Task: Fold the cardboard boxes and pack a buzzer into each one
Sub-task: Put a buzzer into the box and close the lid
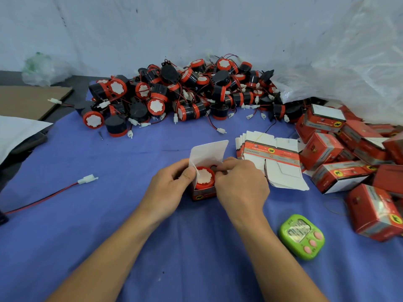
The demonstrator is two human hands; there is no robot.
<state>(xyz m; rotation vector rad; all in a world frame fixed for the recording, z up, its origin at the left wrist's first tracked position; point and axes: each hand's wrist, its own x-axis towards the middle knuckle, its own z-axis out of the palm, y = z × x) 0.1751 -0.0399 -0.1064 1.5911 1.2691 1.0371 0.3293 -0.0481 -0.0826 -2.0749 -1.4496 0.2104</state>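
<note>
The box (204,194) stood upright on the blue-covered worktop (109,225), its white lid flap (209,152) raised. 1 buzzer (204,177) sat inside it, red rim and white face up. The left grip (172,182) clasped the box's left wall, thumb against a small side flap. The right grip (239,182) pinched at the right rim, on a flap or on the buzzer's lead; I could not tell which.

The box looked like thin printed card: light, easy to crush or crease, and best held low on its 2 side walls, with the flaps worked by their free edges. The buzzer looked like hard plastic, rigid and unlikely to mind firm fingers. Its floppy lead probably needed tucking down first, or it could jam the lid.

More loose buzzers (185,92) lay heaped behind, flat boxes (270,153) just right, and finished boxes (349,162) beyond.
</note>
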